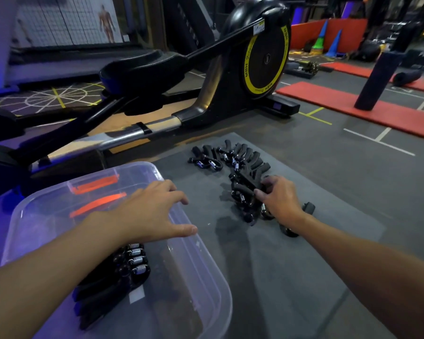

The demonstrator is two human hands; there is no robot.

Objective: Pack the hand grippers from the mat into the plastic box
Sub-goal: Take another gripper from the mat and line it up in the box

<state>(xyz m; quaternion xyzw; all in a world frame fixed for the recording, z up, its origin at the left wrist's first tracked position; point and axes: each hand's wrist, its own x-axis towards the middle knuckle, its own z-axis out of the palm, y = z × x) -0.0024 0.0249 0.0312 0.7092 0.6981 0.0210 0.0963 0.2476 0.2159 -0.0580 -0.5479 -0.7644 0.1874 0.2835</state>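
Starting nearest, the box (186, 270) sits at the near left, clear plastic, with a row of packed grippers (123, 267) lying side by side against its near-left part, springs toward the far end. The left hand (152, 211) hovers over the box's right rim, fingers apart and straight, holding nothing.

To the right, on the mat (304, 253), the right hand (282, 199) rests on the near end of the pile (242, 201). Its thumb and fingers are curled onto one gripper (249, 183), apparently pinching a handle. A couple of black handle ends poke out beside and under that wrist.

The pile's long axis runs from near to far, leaning slightly left, and ends in a far cluster (230, 156) well beyond the hand. The box lies to the left of and nearer than the right hand, so the carry would probably go leftward and toward the person, across bare mat. The right hand is the nearer one to the pile; the left is the nearer one to the box and looks placed to receive or steady.

The mat is flat, grey and matte, laid on a dark gym floor (353, 148) with painted lines. Beyond stand a black elliptical trainer (264, 57), red mats (353, 106) and cones (333, 44) at the far right.
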